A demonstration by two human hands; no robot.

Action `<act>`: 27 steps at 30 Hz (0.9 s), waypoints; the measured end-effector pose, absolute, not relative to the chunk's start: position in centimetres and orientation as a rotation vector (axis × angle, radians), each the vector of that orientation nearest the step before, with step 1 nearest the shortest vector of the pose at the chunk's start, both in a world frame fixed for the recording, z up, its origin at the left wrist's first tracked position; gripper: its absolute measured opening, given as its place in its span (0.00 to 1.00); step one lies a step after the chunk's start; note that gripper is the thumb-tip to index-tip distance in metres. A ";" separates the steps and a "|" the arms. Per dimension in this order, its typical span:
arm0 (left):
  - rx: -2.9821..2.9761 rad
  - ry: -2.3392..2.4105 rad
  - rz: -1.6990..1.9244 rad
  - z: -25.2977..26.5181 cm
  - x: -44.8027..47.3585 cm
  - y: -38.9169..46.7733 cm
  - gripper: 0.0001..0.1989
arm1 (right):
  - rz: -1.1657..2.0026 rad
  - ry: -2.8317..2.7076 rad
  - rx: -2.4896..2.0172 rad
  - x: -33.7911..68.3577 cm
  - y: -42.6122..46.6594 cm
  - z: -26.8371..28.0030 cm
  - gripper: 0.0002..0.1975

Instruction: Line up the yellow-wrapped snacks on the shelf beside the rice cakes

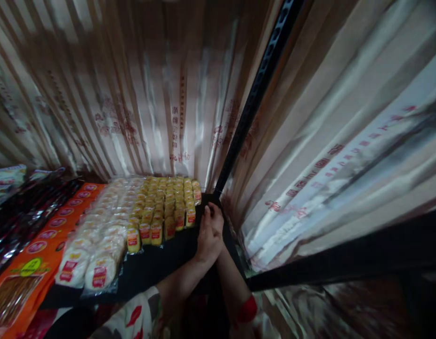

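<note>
My left hand (206, 242) and my right hand (217, 220) are pressed together at the right end of a black shelf (157, 268), overlapping so that parts of each are hidden. Fingers on both look bent and closed; whatever they hold, if anything, is out of sight in the dim light. Just left of them stand rows of small yellow packaged cakes (156, 233) with red labels. Farther left lie rows of round white cakes (101, 273) in clear wrappers, also red-labelled.
Orange snack packets (48, 235) and dark shiny packets (13, 230) line the shelf's left part. A black perforated post (253, 103) rises at the corner. Pale printed sheeting (150, 117) hangs behind and to the right, above a black rail (327, 256).
</note>
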State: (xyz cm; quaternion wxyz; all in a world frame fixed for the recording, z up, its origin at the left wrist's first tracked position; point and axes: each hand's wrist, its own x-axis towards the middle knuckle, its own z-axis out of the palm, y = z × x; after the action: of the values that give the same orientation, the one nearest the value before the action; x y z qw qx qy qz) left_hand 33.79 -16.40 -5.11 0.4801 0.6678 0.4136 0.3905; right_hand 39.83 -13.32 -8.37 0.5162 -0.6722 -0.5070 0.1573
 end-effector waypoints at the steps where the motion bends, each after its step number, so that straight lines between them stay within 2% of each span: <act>1: 1.596 1.076 0.956 -4.8 32.8 -18.0 0.32 | 0.365 -1.163 -1.630 39.7 -14.1 -8.1 0.19; 10: 1.497 1.107 0.934 -4.3 24.0 -30.9 0.27 | 0.587 -1.020 -1.549 32.7 -25.8 -7.7 0.22; 17: 1.480 1.235 0.863 -7.7 15.4 -36.9 0.21 | 0.801 -1.337 -1.580 26.4 -33.3 -10.2 0.16; 19: 1.530 1.357 0.742 -9.2 13.8 -37.1 0.21 | 0.857 -1.482 -1.588 25.3 -34.4 -11.0 0.14; 22: 1.634 1.637 0.348 -11.5 11.6 -36.4 0.22 | 0.856 -1.624 -1.580 23.9 -35.0 -11.8 0.13; 27: 1.684 1.788 0.044 -14.6 8.8 -34.8 0.14 | 0.971 -1.852 -1.615 21.8 -35.0 -12.7 0.13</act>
State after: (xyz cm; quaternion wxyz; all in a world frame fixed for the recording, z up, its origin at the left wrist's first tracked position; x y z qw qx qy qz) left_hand 8.78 -34.79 -14.62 0.3358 0.6456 0.6857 0.0169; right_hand 21.78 -35.02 -12.75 0.2471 -0.5924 -0.6791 0.3561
